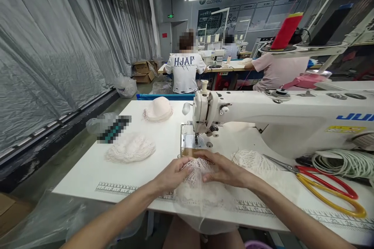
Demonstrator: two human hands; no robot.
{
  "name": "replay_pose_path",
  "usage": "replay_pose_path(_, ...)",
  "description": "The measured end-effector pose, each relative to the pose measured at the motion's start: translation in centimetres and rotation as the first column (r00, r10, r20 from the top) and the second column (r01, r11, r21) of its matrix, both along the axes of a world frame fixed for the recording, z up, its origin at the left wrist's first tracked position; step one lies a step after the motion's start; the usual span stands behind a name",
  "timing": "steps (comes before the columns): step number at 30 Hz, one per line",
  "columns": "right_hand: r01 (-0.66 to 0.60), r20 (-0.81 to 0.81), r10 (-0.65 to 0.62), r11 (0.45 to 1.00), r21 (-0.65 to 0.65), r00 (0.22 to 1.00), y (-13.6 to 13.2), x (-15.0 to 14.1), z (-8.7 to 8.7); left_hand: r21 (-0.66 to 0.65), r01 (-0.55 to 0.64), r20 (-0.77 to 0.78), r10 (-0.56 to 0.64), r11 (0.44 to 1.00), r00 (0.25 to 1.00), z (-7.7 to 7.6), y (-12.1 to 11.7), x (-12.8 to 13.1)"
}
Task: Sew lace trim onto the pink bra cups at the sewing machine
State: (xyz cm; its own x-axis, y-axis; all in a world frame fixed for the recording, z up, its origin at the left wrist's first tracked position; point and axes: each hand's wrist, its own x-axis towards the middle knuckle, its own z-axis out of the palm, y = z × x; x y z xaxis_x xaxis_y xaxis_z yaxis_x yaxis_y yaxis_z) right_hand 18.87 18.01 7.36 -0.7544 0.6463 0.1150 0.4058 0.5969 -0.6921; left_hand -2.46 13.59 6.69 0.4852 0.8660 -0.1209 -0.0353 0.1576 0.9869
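The left hand (174, 173) and right hand (227, 169) grip pale lace fabric (198, 193) before the sewing machine (248, 111). Scissors (293, 169) lie on the bench (84, 173).

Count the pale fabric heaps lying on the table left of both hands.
2: a lacy heap nearer the left hand, and a rounded heap near the table's far edge. Layers within may be hidden.

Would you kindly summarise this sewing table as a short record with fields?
Left hand: holding pale lace
Right hand: holding the same lace
Sewing machine: white, just beyond the hands
Table, left side: rounded pale piece; nearer, a lacy piece
Table, right side: scissors with red and yellow handles; coiled cord
Near edge: ruler marks
Further back: person in white shirt; person in pink shirt
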Motion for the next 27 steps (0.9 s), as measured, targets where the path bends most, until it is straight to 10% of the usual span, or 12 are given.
replay_pose_path(16,0.324,-0.031,-0.322,0.937,0.129,0.946,-3.3,-0.5,0.2,-0.001,0.138,-0.117,-0.137,0.99,0.984,2.1,-0.2,-0.3)
replay_pose_path(22,0.366,-0.064,-0.361,0.924,0.11,0.93,-4.1,-0.6,0.5,0.187,-0.059,-0.351,0.123,0.981,0.928,1.8,-0.6,1.2)
replay_pose_path(27,0.324,0.047,-0.332,0.938,0.127,0.942,-4.6,-0.3,0.8,0.354,0.012,-0.487,0.173,0.935,0.856,2.0,-0.3,1.9)
